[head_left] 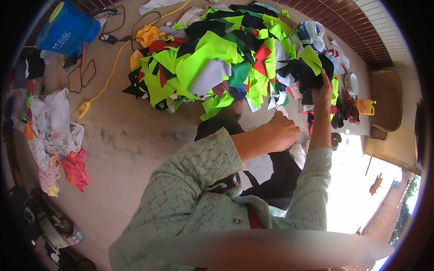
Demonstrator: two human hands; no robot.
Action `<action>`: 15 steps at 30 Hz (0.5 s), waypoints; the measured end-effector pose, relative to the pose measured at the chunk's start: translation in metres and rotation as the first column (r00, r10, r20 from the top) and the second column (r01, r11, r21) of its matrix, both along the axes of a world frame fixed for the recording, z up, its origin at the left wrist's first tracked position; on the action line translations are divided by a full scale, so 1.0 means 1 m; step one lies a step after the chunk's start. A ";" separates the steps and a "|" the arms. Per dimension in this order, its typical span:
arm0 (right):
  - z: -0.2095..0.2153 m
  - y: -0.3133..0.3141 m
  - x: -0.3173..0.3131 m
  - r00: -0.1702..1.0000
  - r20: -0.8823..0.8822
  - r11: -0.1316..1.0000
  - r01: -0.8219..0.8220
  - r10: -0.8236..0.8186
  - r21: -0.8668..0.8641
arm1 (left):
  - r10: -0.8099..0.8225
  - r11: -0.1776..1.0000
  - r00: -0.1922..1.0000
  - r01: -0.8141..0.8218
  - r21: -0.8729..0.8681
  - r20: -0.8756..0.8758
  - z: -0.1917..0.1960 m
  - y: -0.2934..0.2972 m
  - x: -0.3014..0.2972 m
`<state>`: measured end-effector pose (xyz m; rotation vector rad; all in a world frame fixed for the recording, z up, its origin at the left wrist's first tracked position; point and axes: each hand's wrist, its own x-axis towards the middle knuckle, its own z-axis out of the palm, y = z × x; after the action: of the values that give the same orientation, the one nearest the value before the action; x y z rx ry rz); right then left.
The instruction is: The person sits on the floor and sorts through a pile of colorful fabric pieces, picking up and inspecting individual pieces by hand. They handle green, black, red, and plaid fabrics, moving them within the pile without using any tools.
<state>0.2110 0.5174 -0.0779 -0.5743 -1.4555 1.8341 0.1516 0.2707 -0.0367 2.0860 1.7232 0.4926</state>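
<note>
My left hand (282, 132) is closed in front of my body, its fingers bent inward. A small whitish thing (281, 109) shows just beyond its fingertips; I cannot make out whether the hand grips it. Farther out to the right, my right hand (323, 88) grips black fabric pieces (311, 76) from below, with a lime-green fabric scrap (312, 60) lying on top of them. Both hands are at the near right side of a large heap of fabric scraps (208, 52) in lime green, black, grey, red and dark green. Part of the black fabric is hidden behind the right hand.
A blue bucket (68, 29) stands at the far left, near a yellow cord with a power strip (82, 109). White plastic bags (54, 119) and a red cloth (74, 169) lie on the left. A yellow jug (366, 107) and a brown chair (384, 97) are at the right.
</note>
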 end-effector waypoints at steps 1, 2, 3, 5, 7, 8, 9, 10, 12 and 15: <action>0.019 -0.009 0.008 0.992 -0.126 0.973 -0.051 0.023 -0.224 | 0.002 1.000 1.000 -0.002 -0.014 0.012 -0.001 0.003 0.002; 0.035 -0.015 0.020 0.968 -0.243 0.906 -0.163 0.069 -0.392 | 0.007 1.000 1.000 -0.007 -0.010 0.010 0.000 0.005 0.004; 0.041 -0.014 0.039 0.952 -0.298 0.898 -0.194 0.074 -0.395 | 0.005 1.000 1.000 -0.005 -0.004 0.007 0.002 0.008 0.008; 0.059 -0.030 0.063 0.930 -0.368 0.869 -0.179 -0.004 -0.461 | 0.037 0.999 0.999 -0.036 0.036 -0.008 0.003 0.014 0.014; 0.082 -0.061 0.074 0.891 -0.454 0.839 -0.238 -0.011 -0.488 | 0.050 0.995 0.992 -0.059 0.074 0.117 0.010 0.015 0.016; 0.085 -0.070 0.083 0.876 -0.481 0.838 -0.238 -0.033 -0.491 | 0.054 0.994 0.980 -0.071 0.081 0.189 0.011 0.018 0.019; 0.088 -0.080 0.090 0.858 -0.510 0.837 -0.240 -0.054 -0.492 | 0.084 0.992 0.969 -0.104 0.075 0.233 0.013 0.021 0.022; 0.089 -0.090 0.095 0.839 -0.539 0.835 -0.243 -0.075 -0.493 | 0.129 0.988 0.943 -0.147 0.038 0.308 0.015 0.024 0.024; 0.087 -0.104 0.103 0.778 -0.625 0.825 -0.310 -0.065 -0.472 | -0.029 0.972 0.902 -0.076 0.224 0.432 0.002 0.038 0.026; 0.080 -0.126 0.110 0.708 -0.698 0.786 -0.367 -0.111 -0.497 | -0.134 0.926 0.656 -0.184 0.330 0.743 0.012 0.038 0.038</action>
<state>0.3209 0.3911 0.0023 0.0031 -0.3674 2.2931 0.1898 0.3092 -0.0243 1.6539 1.1863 1.5676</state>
